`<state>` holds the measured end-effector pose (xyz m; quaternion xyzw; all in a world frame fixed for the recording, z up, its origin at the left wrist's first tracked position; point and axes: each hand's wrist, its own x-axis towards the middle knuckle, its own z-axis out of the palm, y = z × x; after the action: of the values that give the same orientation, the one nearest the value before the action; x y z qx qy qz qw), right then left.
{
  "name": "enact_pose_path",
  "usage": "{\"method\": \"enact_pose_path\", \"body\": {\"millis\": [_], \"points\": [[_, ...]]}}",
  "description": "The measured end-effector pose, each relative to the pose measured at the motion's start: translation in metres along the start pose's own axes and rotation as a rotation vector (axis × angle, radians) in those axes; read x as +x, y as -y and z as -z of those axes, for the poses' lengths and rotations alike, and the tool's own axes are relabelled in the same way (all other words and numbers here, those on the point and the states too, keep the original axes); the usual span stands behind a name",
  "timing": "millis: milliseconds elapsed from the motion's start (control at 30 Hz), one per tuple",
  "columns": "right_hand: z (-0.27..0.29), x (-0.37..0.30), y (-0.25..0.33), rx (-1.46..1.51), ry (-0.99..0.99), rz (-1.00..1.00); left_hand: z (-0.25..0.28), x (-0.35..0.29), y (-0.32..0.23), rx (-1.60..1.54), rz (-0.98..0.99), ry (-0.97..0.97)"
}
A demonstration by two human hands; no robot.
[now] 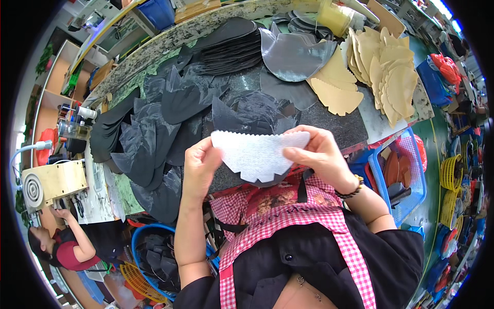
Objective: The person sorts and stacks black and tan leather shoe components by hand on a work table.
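Observation:
A white half-moon piece of lining [257, 154], zigzag along its upper edge and notched along its lower one, is stretched between my hands. My left hand [201, 167] pinches its left corner, and my right hand [321, 154] grips the right corner with thumb and fingers. Just beyond it, on the dark stone slab [247, 85], lies a black curved piece [254, 110] smeared with whitish streaks. Part of another dark piece shows below the white lining's lower edge; what bears it is hidden.
Overlapping smeared black pieces [149, 139] cover the left side, with a black stack [229, 46] behind. Tan notched pieces [386, 72] pile up at the right. A yellowish container [334, 18] stands at the back. A blue basket [419, 180] sits right; another person [72, 247] is at left.

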<state>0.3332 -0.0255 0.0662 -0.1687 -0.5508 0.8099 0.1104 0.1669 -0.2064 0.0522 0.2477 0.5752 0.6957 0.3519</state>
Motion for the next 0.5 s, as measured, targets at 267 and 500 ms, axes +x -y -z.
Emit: {"method": "enact_pose_path", "body": {"millis": [267, 500], "points": [[-0.010, 0.025, -0.050, -0.710, -0.192, 0.079, 0.014, 0.023, 0.030, 0.685, -0.147, -0.074], [-0.006, 0.034, -0.039, -1.257, -0.056, 0.357, 0.006, 0.020, 0.030, 1.257, -0.380, -0.094]]}}
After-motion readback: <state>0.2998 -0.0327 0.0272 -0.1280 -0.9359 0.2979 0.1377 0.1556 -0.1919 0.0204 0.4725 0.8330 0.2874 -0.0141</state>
